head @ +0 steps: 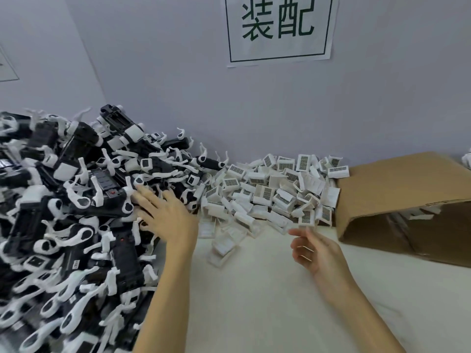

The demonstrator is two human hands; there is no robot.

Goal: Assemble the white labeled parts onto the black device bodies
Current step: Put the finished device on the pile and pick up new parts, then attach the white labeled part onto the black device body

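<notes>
- Black device bodies (76, 200), many with white straps and clips on them, lie heaped in a big pile that fills the left side of the white table (254, 301) and rises against the wall.
- The left hand (165, 215) lies on the right edge of that heap, its fingers straight and spread, the fingertips touching one black body (112, 202) with a small red button; nothing is clasped in it yet.
- Judging from this, the step in hand is the pick-up: a body is being chosen from the pile, and no part has yet been fitted to it.
- The white labeled parts (275, 189), small clips with barcode stickers, lie in a loose spill at the middle back of the table, between the heap and the box, a few stragglers nearer the front.
- The right hand (313, 248) hovers just in front of that spill, palm turned inward, fingers loosely curled and a little apart, holding nothing and touching no part.
- A cardboard box (407, 200) lies on its side at the right, its open mouth toward the spill.
- The next move likely calls for the left fingers to close round one body and draw it free of tangled straps, while the right pinches a single clip, label side outward, without dragging its neighbours along.
- On the wall above hangs a paper sign (279, 29) with two large printed characters.
</notes>
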